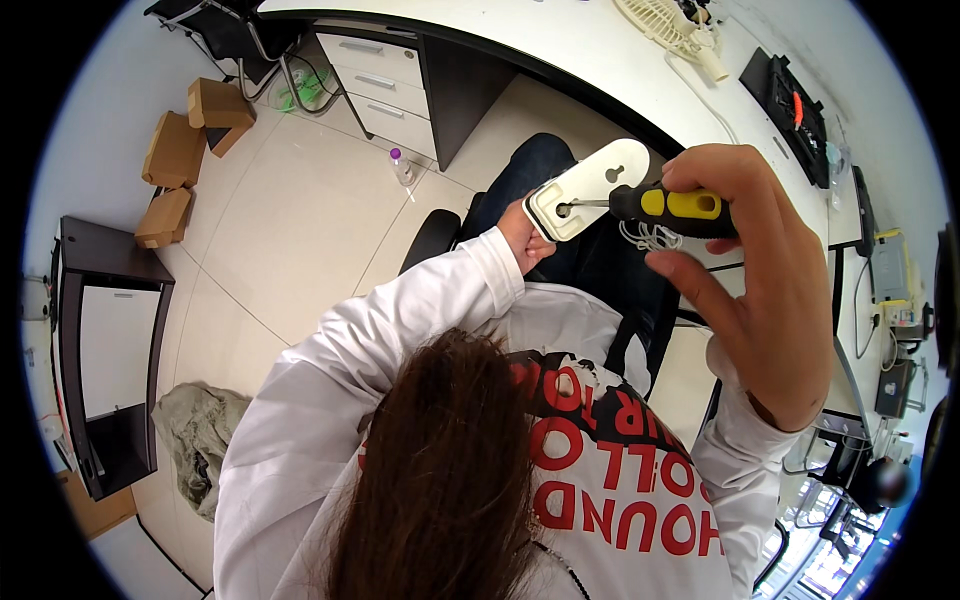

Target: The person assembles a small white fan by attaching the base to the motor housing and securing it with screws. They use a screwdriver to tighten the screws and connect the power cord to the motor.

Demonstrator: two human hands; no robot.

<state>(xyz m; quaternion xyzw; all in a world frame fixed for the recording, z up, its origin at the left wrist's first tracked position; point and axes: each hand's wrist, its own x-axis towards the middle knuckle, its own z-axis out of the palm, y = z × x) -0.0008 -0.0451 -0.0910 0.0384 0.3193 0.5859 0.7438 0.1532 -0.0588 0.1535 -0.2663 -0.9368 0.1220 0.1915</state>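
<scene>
The left hand (525,240) is clamped on a white part (588,183) above the lap; the right hand (775,260) curls its fingers on a screwdriver (690,205), thumb apart, tip at the part's hole. A coiled cord (650,238) hangs beside. Far right: fan (675,30), tool case (785,112). Far left: bottle (402,168), boxes (173,150).

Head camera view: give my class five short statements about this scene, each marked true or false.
1. The left hand holds a white plastic part. True.
2. The right hand holds a screwdriver. True.
3. The screwdriver is red all over. False: its handle is black and yellow.
4. The bottle has a purple cap. True.
5. The bottle is on the desk. False: it is on the floor.
</scene>
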